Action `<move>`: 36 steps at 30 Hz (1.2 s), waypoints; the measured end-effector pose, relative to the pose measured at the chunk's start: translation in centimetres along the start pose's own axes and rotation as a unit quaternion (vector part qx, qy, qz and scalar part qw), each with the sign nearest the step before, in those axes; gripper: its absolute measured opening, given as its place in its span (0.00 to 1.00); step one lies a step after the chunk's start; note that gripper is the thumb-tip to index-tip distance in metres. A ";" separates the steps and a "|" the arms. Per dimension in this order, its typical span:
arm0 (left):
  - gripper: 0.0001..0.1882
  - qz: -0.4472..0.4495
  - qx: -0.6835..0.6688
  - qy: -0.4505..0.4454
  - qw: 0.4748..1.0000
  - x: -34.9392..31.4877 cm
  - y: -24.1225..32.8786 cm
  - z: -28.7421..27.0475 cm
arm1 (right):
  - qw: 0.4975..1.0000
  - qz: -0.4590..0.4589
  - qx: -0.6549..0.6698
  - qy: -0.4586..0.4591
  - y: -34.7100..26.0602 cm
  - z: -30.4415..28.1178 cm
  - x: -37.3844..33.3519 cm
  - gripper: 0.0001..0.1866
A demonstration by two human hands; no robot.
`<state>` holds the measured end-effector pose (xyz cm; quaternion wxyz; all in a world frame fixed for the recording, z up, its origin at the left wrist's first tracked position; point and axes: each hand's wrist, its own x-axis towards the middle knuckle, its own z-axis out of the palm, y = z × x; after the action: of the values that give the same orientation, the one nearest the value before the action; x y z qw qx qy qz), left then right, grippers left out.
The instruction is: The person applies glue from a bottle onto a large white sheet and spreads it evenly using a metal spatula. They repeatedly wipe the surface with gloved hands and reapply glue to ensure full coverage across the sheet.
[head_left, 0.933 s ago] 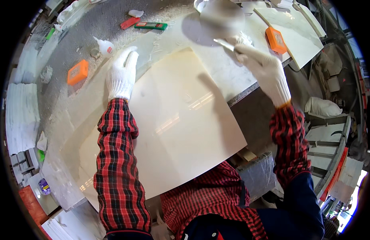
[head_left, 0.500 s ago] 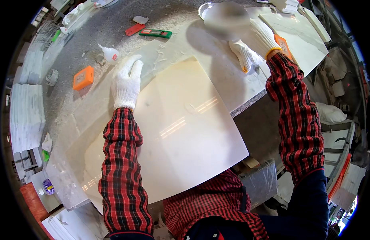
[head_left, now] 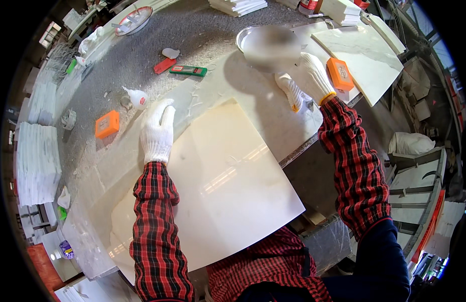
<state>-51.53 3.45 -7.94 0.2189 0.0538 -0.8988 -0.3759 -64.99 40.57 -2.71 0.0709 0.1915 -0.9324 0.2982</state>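
Observation:
My left hand (head_left: 156,132), in a white knit glove, lies with outstretched fingers and thumb apart at the left edge of a glossy cream slab (head_left: 228,181). It holds nothing. At the far right, my gloved right hand (head_left: 315,76) reaches to a round, metal-rimmed thing (head_left: 241,36), whose middle is blurred. Its fingertips run into that blur, so their grip is hidden. Beside this hand lies another white knit glove (head_left: 289,92) with an orange cuff edge. An orange box (head_left: 340,74) sits just right of my right hand.
Left of the slab are a white squeeze bottle (head_left: 137,98) and a second orange box (head_left: 107,124). A green flat case (head_left: 188,70) and a red piece (head_left: 164,66) lie farther back. Stacked white slabs (head_left: 39,166) stand at left; a marbled slab (head_left: 364,53) overhangs the table's right edge.
The whole view has shifted, showing more of the table's far side. My right arm no longer covers part of the orange box beside it. My left hand stays at the slab's edge.

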 end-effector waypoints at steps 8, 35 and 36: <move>0.15 0.002 0.006 -0.004 1.000 -0.3 0.1 -0.1 | 0.990 0.052 0.132 0.001 -2.4 0.1 -4.4 0.17; 0.15 -0.011 0.015 -0.018 1.000 -0.1 -0.2 -0.1 | 0.976 -0.179 0.101 -0.067 -4.8 4.3 -13.1 0.18; 0.15 -0.009 0.018 -0.019 1.000 -0.2 -0.3 -0.1 | 0.978 -0.166 0.107 -0.071 -4.8 4.1 -13.1 0.18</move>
<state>-51.33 3.25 -8.13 0.1977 0.0583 -0.9089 -0.3625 -51.09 38.67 -6.72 0.0321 0.3711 -0.8529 0.3657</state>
